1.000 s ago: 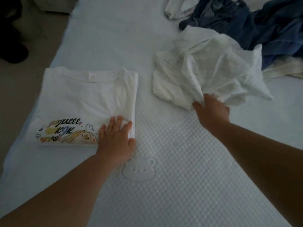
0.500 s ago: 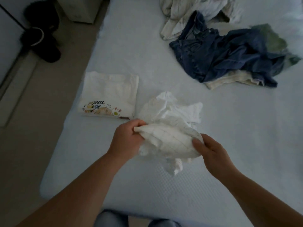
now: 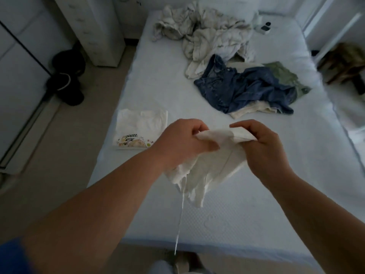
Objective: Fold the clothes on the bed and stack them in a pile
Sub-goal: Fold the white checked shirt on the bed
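A white garment (image 3: 207, 171) hangs in the air above the near part of the bed (image 3: 256, 204). My left hand (image 3: 183, 143) and my right hand (image 3: 262, 147) each pinch its top edge, close together. A thin drawstring dangles from it toward the bed's near edge. A folded white T-shirt (image 3: 140, 129) with a colourful print lies flat near the bed's left edge. Further back lie a crumpled denim garment (image 3: 243, 89), a green garment (image 3: 284, 76) and a heap of pale clothes (image 3: 205, 34).
A white drawer unit (image 3: 94, 28) stands left of the bed, with dark shoes (image 3: 67, 80) on the floor beside it. Small objects (image 3: 264, 28) sit at the far end of the bed. A brown item (image 3: 345, 62) lies at the right.
Both hands have lifted the white garment off the bed and moved up to its top edge. The view has pulled back, showing more of the bed and the room.
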